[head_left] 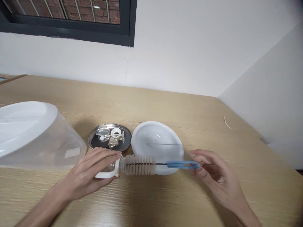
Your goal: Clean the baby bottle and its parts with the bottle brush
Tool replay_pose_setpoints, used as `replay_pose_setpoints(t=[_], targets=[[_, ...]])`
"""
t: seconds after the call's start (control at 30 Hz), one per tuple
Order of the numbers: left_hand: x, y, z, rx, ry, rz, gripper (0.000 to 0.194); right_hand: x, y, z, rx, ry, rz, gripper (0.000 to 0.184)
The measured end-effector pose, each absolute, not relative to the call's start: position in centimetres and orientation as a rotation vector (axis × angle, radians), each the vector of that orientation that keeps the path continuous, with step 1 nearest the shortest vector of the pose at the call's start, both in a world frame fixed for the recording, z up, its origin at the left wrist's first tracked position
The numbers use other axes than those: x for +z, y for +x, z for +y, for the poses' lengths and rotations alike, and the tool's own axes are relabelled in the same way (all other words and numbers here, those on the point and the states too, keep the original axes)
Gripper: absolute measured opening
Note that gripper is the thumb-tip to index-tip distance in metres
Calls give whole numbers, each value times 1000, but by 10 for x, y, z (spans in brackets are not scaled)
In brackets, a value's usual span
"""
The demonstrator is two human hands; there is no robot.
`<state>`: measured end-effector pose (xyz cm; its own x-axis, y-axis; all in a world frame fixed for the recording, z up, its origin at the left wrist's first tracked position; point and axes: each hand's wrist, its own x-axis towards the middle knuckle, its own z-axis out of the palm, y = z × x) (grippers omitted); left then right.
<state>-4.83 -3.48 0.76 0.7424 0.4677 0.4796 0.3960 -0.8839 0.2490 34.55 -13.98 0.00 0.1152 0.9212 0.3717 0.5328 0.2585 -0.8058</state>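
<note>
My left hand is wrapped round a clear baby bottle with a white collar and handle, tipped on its side with its mouth to the right. A bottle brush with pale bristles lies level, its tip at the bottle's mouth. The thumb and fingers of my right hand pinch the end of the brush's blue handle. Behind the brush stands a white bowl, with a thin wire-like rod across it. How deep the brush tip sits in the bottle is hard to see.
Left of the bowl, a round metal tray holds several small clear and white plastic parts. A large translucent container with a white lid lies at the left. A thin white strip rests on the wooden table, which meets the wall.
</note>
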Motion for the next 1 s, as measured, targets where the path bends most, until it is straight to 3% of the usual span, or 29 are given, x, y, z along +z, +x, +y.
replay_pose_setpoints(t=[0.07,0.27,0.43,0.57,0.63,0.83,1.0], targets=[[9,-47,-34,831,2801,721,47,1,347,-139,516,-1388,-1541,35],[4,-48,-34,793,2799,717,49,-7,350,-140,482,-1429,-1586,12],[3,-47,-36,800,2820,658,52,-5,343,-142,498,-1564,-1559,50],[3,-45,-36,800,2803,679,49,-5,343,-141,529,-1464,-1508,21],[2,-45,-35,799,2791,704,47,-5,344,-141,507,-1414,-1474,30],[2,-47,-34,851,2793,709,49,-5,338,-143,475,-1464,-1362,19],[2,-46,-34,861,2813,661,50,0,333,-142,527,-1610,-1402,51]])
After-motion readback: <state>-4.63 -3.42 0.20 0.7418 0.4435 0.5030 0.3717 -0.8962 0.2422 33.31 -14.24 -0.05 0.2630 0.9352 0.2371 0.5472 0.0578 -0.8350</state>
